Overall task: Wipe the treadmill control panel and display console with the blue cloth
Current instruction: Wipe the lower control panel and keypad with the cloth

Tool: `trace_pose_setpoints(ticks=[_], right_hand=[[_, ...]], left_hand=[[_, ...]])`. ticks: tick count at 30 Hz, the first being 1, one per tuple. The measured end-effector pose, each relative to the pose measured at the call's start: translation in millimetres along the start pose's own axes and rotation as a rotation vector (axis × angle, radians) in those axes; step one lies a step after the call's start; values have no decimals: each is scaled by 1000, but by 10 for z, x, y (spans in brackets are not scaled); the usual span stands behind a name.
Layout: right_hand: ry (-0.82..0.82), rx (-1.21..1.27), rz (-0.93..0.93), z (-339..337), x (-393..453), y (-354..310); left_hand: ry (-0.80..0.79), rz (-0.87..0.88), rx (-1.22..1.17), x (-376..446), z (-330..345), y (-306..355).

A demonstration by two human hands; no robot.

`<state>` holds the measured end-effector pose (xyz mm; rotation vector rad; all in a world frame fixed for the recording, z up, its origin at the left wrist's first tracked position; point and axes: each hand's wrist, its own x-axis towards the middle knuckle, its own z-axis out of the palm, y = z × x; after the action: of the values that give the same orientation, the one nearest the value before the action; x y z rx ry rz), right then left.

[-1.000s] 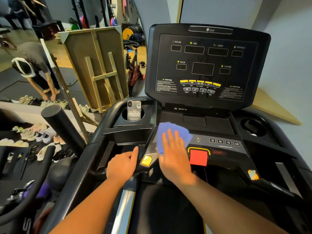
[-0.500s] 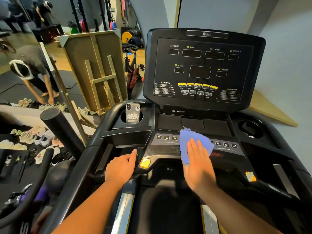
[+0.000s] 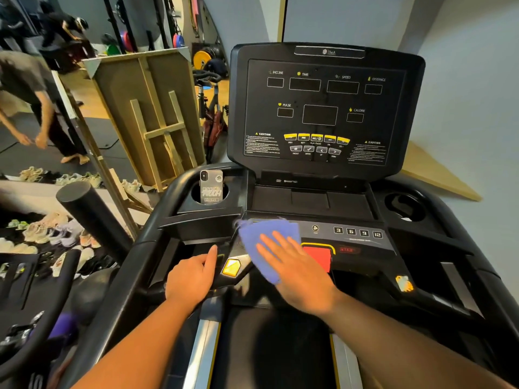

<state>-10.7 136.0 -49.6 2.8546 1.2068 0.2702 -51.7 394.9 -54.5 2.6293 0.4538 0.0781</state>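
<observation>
Blue cloth (image 3: 262, 238), rumpled, flat on control panel (image 3: 356, 244), right hand (image 3: 297, 273) grip spread atop, left hand (image 3: 191, 279) grip unclear

You're standing in a gym. The treadmill's display console (image 3: 323, 113) fills your view, its windows marked incline, time, speed, distance, pulse and calorie. Off to your left, coloured weight plates (image 3: 201, 59) sit near dark rack uprights (image 3: 115, 23), and an exercise bike (image 3: 210, 108) stands close by. Black floor mats (image 3: 106, 136) cover the ground there, and rows of shoes (image 3: 47, 231) line the floor at your left.
</observation>
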Motion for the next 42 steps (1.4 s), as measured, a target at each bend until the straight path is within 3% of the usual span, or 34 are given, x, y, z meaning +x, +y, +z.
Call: trace_pose_setpoints(ticks=[7,12,14,19,24,26,29,33,35,39,42], right_hand=[[152,138,471,65,-707,595],[124,91,847,-6,-374,184],[118,69,776,-21,-88,-102],[-17,9,380,-1,359,-666],[-35,-10,-6,22,27,-394],[-31,-15,2,3,-131,-114],[22,-17,224,-47,-167,66],[53,70,482,-160,307,-297],[-46,78,381,-152,473,-550],[-33,45,21,-47,289,-676],[-20,-24,-55,-12,49,-404]], left_hand=[[-10,4,-10,36,38,-43],[-10,13,8,38,37,-41],[-3,21,15,26,42,-46],[16,14,24,30,62,-50],[-10,-21,29,32,41,-28],[-10,-1,37,33,35,-35],[-7,13,41,18,11,-22],[-8,17,46,-1,-5,9],[5,5,40,14,17,-16],[-2,-18,9,34,49,-41],[3,-5,17,27,34,-19]])
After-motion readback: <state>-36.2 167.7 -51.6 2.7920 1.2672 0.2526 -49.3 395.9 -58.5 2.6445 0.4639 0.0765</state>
